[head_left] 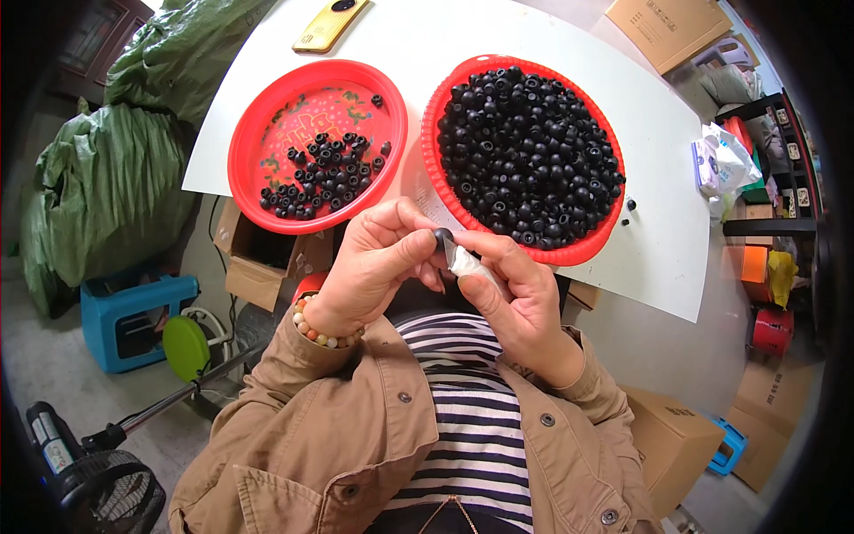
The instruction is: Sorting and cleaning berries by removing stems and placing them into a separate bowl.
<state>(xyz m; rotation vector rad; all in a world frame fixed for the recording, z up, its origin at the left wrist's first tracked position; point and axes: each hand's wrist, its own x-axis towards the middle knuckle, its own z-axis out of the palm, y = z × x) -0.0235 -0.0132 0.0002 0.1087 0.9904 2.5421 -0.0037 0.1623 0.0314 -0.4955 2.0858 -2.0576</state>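
My left hand point(372, 258), with a bead bracelet point(313, 331) at its wrist, pinches a small round black piece point(443, 235) between thumb and fingers. Close against that piece, my right hand point(525, 303) grips a small blade wrapped in white material point(464, 262); part of the thin blade shows. Beyond my hands on the right stands a red tub point(430, 147) heaped with black round pieces point(534, 151), many with a hole. To the left, a shallow red tray point(242, 147) holds a smaller pile of hollow black pieces point(334, 173).
Both containers rest on a white table point(663, 214); a yellow phone point(329, 27) lies at its far edge. Two loose black bits point(631, 205) sit right of the tub. A blue stool point(111, 325), green sacks point(98, 196) and a fan point(111, 494) are at left, cardboard boxes point(672, 445) at right.
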